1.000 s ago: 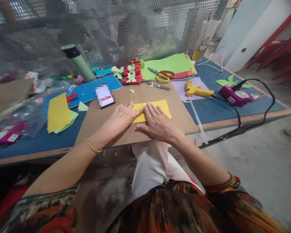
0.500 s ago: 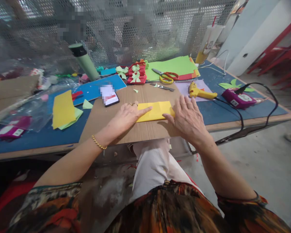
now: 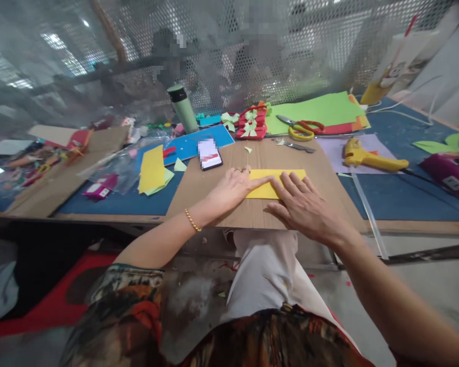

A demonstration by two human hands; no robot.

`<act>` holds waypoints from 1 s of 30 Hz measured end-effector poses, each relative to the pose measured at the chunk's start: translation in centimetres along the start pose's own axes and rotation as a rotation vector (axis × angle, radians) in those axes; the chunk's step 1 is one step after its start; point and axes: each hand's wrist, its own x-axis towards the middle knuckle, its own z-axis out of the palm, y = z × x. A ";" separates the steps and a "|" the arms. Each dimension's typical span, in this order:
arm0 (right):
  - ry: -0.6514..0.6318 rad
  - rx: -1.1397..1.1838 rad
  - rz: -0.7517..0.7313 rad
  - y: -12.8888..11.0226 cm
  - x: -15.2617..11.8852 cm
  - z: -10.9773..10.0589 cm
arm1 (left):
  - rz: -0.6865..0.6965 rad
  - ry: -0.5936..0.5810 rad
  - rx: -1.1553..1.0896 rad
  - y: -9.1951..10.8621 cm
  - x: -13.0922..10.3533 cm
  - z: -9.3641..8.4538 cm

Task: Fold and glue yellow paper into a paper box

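on the cardboard sheet (image 3: 214, 204), just right of the phone (image 3: 209, 154), the left hand (image 3: 233, 189) and right hand (image 3: 306, 208) are lying flat with spread fingers, pressing the folded yellow paper (image 3: 268, 182).

Left hand (image 3: 233, 189): wearing rings on two fingers.
Left wrist: wearing a gold bead bracelet (image 3: 192, 220).
Sleeves: showing short, patterned in orange, black and cream.
Lap: wearing pale trousers (image 3: 270, 270) under the patterned top.
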 end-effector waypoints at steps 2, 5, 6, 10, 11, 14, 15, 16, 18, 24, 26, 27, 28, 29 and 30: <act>0.027 -0.009 -0.016 0.2 -0.3 0.1 | -0.005 -0.004 0.002 0.1 -0.2 -0.1; 0.014 -0.049 -0.035 0.0 0.0 -0.4 | 0.001 0.014 0.016 0.0 -0.3 0.1; -0.006 -0.064 -0.037 -0.1 0.3 -0.8 | 0.010 0.020 0.020 -0.1 -0.3 0.2; -0.126 -0.140 0.013 -1.2 1.4 -2.7 | 0.015 0.003 0.024 -0.2 0.0 0.3; -0.134 -0.167 0.037 -1.5 1.6 -2.9 | 0.010 -0.004 0.020 -0.2 0.1 0.3; -0.103 -0.177 0.093 -2.3 2.0 -2.8 | 0.009 0.008 -0.010 -0.5 0.3 0.6; -0.069 -0.144 0.096 -2.5 2.0 -2.5 | 0.014 0.027 -0.022 -0.6 0.3 0.8; -0.038 -0.097 0.085 -2.7 1.9 -2.1 | 0.023 0.047 -0.029 -0.6 0.3 1.0; -0.019 0.008 0.015 -3.0 1.6 -1.3 | 0.031 0.068 -0.024 -0.8 0.3 1.3; -0.113 0.042 -0.007 -3.0 -0.4 -1.7 | -0.003 0.025 0.025 -0.5 0.4 1.1; -0.119 0.032 0.006 -2.4 -1.4 -2.3 | -0.012 0.019 0.021 -0.4 0.4 0.8; -0.113 0.028 0.016 -2.0 -1.9 -2.5 | -0.015 0.013 0.018 -0.3 0.4 0.7; -0.102 0.022 0.029 -1.7 -2.5 -2.7 | -0.015 0.009 0.014 -0.3 0.4 0.6; -0.090 0.016 0.043 -1.2 -3.1 -2.8 | -0.013 0.005 0.010 -0.2 0.4 0.5; -0.076 0.009 0.059 -0.9 -3.8 -2.9 | -0.010 0.001 0.003 -0.2 0.4 0.4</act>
